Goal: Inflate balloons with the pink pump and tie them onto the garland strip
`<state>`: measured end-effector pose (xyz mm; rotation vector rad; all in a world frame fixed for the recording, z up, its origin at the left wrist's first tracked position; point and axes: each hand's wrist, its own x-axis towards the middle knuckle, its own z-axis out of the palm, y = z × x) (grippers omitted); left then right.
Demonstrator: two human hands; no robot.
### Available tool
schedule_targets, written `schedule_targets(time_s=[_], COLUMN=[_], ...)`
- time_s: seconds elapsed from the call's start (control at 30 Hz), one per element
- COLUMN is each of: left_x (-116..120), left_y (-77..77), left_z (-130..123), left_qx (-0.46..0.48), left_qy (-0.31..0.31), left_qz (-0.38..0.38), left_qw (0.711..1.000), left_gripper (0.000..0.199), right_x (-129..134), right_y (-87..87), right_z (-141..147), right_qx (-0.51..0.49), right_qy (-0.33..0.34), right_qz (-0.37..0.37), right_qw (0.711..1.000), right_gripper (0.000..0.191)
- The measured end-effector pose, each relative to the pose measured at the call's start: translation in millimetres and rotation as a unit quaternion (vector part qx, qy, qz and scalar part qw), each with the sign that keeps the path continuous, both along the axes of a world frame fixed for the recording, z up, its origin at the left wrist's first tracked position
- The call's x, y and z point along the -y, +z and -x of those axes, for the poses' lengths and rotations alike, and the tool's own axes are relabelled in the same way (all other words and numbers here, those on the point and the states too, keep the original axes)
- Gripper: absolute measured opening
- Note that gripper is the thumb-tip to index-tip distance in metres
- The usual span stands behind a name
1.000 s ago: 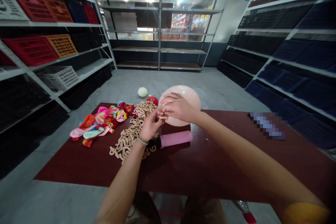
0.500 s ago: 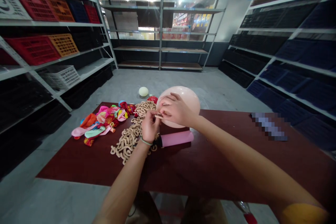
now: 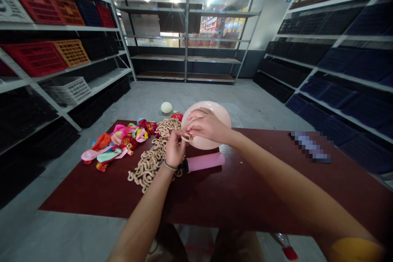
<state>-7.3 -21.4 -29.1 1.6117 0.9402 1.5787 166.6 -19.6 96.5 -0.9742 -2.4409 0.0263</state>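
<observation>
Middle of a dark red tabletop (image 3: 101,196), dead ahead at 12 o'clock, there's a big inflated pale pink balloon (image 3: 211,110) held up off the surface by both hands. R hand (image 3: 208,126) is clamped over the front of it w/ fingers curled round. L hand (image 3: 175,150) is pinched tight on the balloon's neck (image 3: 187,136), around the balloon's 8 o'clock. Small tan bit right at the neck too, tbh too small to tell how it sits.

Around the balloon, going by clock: tan looped chain (image 3: 147,168) heaped at 7, running under the L hand. Pink hand pump (image 3: 204,162) w/ black end lies at 6, just beside the L hand. Pile of flat multicolor balloons (image 3: 116,147) at 9, right next to the chain. Blurred-out item (image 3: 310,146) on the tabletop at 3, well apart.

Small red balloon (image 3: 177,116) sits just behind at 10, and a pale yellow balloon (image 3: 166,107) is on the concrete floor (image 3: 138,98) past the far edge. Bg: metal shelves (image 3: 186,28) at 12, red crates (image 3: 33,59) at 10, dark blue bins (image 3: 337,102) at 2. Green band (image 3: 170,166) on L wrist, yellow sleeve (image 3: 356,249) on R arm.
</observation>
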Motion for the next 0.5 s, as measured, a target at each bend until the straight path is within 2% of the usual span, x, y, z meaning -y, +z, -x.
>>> schedule_targets(time_s=[0.23, 0.5], left_x=[0.6, 1.4], left_y=[-0.8, 4.8], left_z=[4.1, 3.6], left_qx=[-0.038, -0.045], left_qy=[0.035, 0.037], left_qz=[-0.024, -0.028], left_qw=[0.998, 0.998], left_gripper=[0.013, 0.009], right_x=[2.9, 4.1], right_y=[5.6, 3.4], right_z=[1.4, 3.4], right_qx=[0.033, 0.05], right_qy=[0.004, -0.003], right_qz=[0.008, -0.003], right_qw=[0.999, 0.999], right_gripper=[0.01, 0.014])
